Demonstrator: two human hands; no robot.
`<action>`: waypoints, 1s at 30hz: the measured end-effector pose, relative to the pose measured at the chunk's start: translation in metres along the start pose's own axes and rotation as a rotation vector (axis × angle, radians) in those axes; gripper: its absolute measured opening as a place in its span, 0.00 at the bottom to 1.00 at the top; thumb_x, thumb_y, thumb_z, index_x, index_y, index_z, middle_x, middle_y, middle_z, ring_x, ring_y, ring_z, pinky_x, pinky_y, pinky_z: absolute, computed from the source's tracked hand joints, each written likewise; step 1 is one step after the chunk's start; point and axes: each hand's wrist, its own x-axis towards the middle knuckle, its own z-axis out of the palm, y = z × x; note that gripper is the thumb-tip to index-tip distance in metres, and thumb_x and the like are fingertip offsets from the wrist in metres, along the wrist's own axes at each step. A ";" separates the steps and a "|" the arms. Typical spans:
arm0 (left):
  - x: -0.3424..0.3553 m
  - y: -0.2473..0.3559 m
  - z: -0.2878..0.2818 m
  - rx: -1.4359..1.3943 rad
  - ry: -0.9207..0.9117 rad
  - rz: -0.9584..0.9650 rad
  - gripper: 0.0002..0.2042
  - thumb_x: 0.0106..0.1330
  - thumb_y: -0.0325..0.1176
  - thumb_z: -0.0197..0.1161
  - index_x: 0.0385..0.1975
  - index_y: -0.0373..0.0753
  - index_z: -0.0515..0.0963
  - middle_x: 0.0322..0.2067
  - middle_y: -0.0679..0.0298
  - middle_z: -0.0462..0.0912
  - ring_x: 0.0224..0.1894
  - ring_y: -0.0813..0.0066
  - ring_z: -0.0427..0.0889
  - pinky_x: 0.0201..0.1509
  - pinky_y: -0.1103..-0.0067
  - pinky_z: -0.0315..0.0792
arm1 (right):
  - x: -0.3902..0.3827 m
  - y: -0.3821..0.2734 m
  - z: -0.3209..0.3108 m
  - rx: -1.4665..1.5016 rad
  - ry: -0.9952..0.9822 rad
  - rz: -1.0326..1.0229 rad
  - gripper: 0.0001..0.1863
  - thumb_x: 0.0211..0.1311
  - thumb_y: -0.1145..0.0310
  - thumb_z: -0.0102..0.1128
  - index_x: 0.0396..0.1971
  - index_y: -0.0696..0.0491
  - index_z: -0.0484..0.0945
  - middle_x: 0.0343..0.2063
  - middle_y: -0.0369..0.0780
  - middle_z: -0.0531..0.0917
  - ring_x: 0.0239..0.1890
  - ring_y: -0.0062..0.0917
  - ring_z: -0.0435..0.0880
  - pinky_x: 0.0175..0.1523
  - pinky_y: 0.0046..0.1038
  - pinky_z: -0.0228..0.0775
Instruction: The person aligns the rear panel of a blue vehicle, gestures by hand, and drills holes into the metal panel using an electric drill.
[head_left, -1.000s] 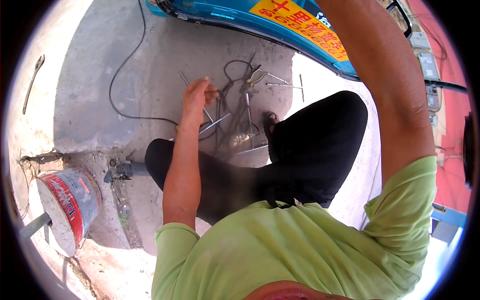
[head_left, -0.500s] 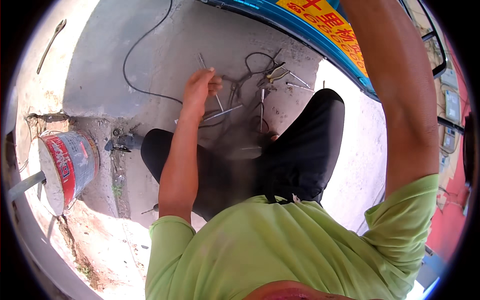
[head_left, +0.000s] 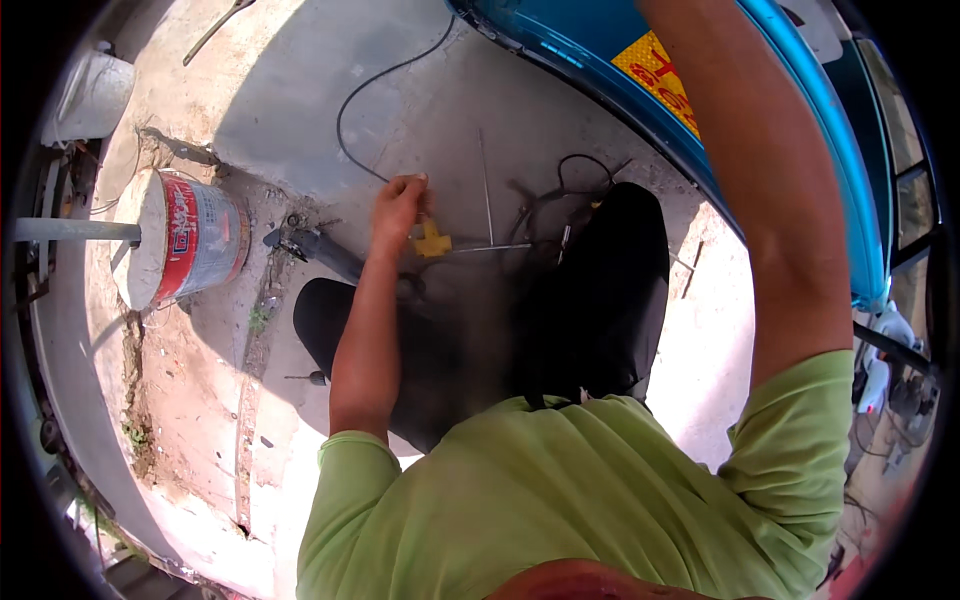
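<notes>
Reaching past the top edge, the right arm (head_left: 785, 200) of a person in a green shirt (head_left: 560, 470) crosses in front of a blue vehicle (head_left: 560, 40); the right hand is out of view, so its grip cannot be told. The left hand (head_left: 398, 208) has curled fingers above the ground (head_left: 300, 80). A yellow piece (head_left: 432, 242) shows just below it in the picture; whether it is held is unclear. Rods (head_left: 486, 190) and a cable (head_left: 339, 125) lie nearby. Work seems under way, with the rods laid out; what is finished or left at the vehicle does not show.
</notes>
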 end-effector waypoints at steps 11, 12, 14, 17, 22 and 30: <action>0.057 -0.074 0.022 0.150 -0.004 0.122 0.14 0.73 0.43 0.64 0.44 0.38 0.81 0.31 0.65 0.85 0.31 0.76 0.82 0.34 0.77 0.72 | 0.002 0.016 0.048 -0.085 0.048 0.010 0.61 0.47 0.16 0.58 0.71 0.50 0.70 0.61 0.56 0.74 0.54 0.47 0.81 0.49 0.46 0.70; 0.061 -0.077 0.017 0.170 -0.001 0.167 0.14 0.73 0.44 0.64 0.44 0.39 0.81 0.31 0.65 0.85 0.31 0.77 0.81 0.33 0.77 0.71 | 0.002 0.009 0.045 -0.023 -0.009 0.022 0.61 0.47 0.20 0.63 0.71 0.54 0.70 0.66 0.57 0.70 0.58 0.52 0.78 0.56 0.51 0.68; 0.067 -0.075 0.018 0.190 -0.011 0.218 0.14 0.73 0.44 0.65 0.43 0.39 0.81 0.31 0.65 0.85 0.30 0.77 0.81 0.33 0.78 0.71 | 0.005 0.003 0.040 -0.027 0.012 0.013 0.60 0.48 0.20 0.62 0.71 0.54 0.70 0.66 0.57 0.70 0.59 0.52 0.78 0.56 0.51 0.68; 0.060 -0.053 0.035 0.176 -0.017 0.181 0.14 0.72 0.44 0.64 0.43 0.39 0.81 0.31 0.66 0.85 0.30 0.77 0.82 0.33 0.78 0.71 | 0.005 0.009 0.043 -0.073 0.048 0.016 0.58 0.48 0.20 0.61 0.68 0.55 0.72 0.61 0.56 0.72 0.57 0.49 0.78 0.55 0.49 0.67; 0.023 -0.011 0.047 0.006 -0.115 0.082 0.14 0.73 0.45 0.63 0.43 0.40 0.81 0.33 0.66 0.86 0.31 0.76 0.84 0.33 0.78 0.72 | 0.007 0.009 0.039 -0.151 0.065 0.029 0.60 0.48 0.16 0.55 0.70 0.51 0.71 0.58 0.53 0.75 0.50 0.45 0.82 0.47 0.44 0.71; 0.049 -0.028 0.006 0.014 -0.128 0.101 0.16 0.73 0.48 0.63 0.46 0.41 0.80 0.36 0.65 0.87 0.36 0.74 0.85 0.38 0.76 0.74 | 0.005 0.000 0.016 -0.062 -0.067 0.069 0.60 0.48 0.21 0.62 0.70 0.55 0.68 0.58 0.52 0.71 0.53 0.44 0.77 0.51 0.44 0.65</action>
